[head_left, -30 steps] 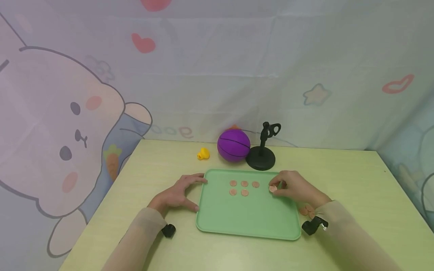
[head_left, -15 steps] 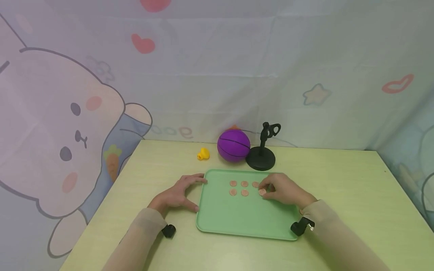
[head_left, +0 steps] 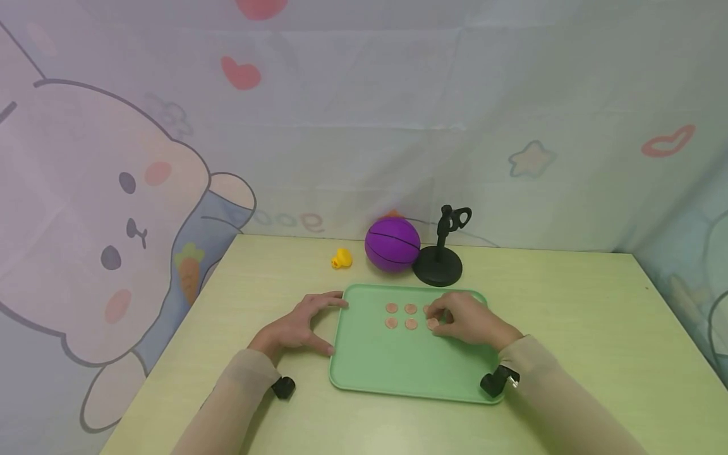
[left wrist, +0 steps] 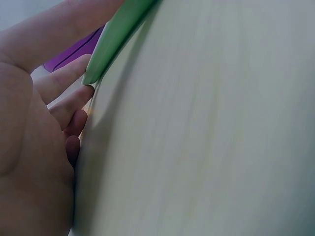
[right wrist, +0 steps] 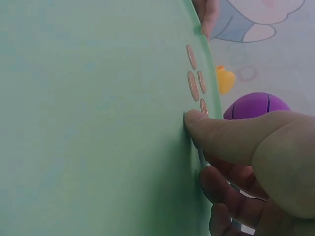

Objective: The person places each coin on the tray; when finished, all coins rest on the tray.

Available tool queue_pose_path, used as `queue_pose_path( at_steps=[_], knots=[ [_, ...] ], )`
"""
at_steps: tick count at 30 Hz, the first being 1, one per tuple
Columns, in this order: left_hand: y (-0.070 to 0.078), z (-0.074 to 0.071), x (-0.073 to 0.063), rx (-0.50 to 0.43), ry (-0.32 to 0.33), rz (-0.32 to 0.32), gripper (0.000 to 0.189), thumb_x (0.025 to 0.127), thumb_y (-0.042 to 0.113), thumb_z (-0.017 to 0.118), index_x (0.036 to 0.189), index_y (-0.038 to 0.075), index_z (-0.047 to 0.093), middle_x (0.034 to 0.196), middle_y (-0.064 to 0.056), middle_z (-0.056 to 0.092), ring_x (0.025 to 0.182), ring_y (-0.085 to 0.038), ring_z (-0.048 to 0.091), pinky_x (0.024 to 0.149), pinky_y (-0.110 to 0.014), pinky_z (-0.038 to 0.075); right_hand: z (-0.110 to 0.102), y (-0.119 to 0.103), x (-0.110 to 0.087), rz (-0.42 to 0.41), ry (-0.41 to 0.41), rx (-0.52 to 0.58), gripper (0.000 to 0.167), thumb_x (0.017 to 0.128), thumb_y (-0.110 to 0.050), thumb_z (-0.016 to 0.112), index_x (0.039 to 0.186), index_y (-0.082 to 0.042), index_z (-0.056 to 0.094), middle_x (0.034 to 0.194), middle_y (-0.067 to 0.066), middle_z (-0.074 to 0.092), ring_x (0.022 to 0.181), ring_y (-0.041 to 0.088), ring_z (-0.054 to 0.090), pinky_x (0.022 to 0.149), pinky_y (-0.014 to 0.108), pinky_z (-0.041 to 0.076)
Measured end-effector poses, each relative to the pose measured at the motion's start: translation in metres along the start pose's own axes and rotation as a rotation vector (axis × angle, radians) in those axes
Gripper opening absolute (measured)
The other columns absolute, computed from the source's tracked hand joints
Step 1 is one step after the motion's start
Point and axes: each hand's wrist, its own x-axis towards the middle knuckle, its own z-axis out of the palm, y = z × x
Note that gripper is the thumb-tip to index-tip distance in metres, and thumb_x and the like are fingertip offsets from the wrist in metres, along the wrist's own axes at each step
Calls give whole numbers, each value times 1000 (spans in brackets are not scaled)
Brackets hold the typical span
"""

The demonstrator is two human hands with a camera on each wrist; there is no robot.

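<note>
A green tray [head_left: 409,373] lies on the table with copper coins [head_left: 411,309] set in two rows on its far half. My right hand [head_left: 469,319] pinches a coin [head_left: 433,324] between thumb and fingers, low over the tray at the right end of the nearer row. Its fingertips partly cover the last coin of the far row. In the right wrist view the thumb [right wrist: 216,135] hides most of the held coin, beside the other coins [right wrist: 193,86]. My left hand [head_left: 296,325] rests with spread fingers at the tray's left rim; fingers [left wrist: 64,83] touch the green edge.
Behind the tray stand a yellow rubber duck [head_left: 342,258], a purple ball [head_left: 392,244] and a black stand [head_left: 438,265] with a round base. A printed cloth [head_left: 352,126] hangs along the table's back edge.
My right hand has moved left across the tray with the coin, to the end of the nearer row. Loose coins beside the tray's right edge are now hidden by the right arm. The left hand stays put.
</note>
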Motion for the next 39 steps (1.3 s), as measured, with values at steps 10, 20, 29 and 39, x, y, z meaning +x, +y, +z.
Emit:
queue_pose_path(
  at_steps=[10, 20, 29, 39],
  knots=[
    [1, 0, -1, 7, 1, -1, 88, 68, 24, 99, 146, 22, 58, 170, -3, 32, 153, -35, 19, 122, -67, 14, 0, -2, -1, 3, 2, -4, 18, 92, -16, 81, 109, -7, 82, 98, -3, 79, 72, 3, 60, 74, 27, 54],
    [0, -1, 0, 26, -3, 6, 89, 68, 25, 99, 147, 23, 58, 171, -2, 31, 153, -34, 18, 123, -66, 14, 1, 1, -1, 40, 5, 0, 22, 93, -22, 81, 111, -9, 82, 100, -1, 79, 73, 2, 62, 73, 26, 55],
    [-1, -1, 1, 8, 0, 7, 88, 68, 25, 98, 147, 23, 58, 170, -2, 32, 152, -35, 19, 122, -67, 14, 0, 0, 1, 27, 13, -17, 19, 93, -23, 81, 107, -10, 82, 93, -6, 76, 68, 3, 56, 72, 26, 51],
    [0, -1, 1, 15, -5, 0, 88, 69, 24, 98, 147, 23, 58, 170, -2, 32, 153, -34, 19, 123, -66, 15, 0, -2, 0, 28, 23, -15, 14, 93, -23, 82, 101, -12, 82, 90, -6, 74, 70, 4, 57, 73, 27, 52]
  ],
)
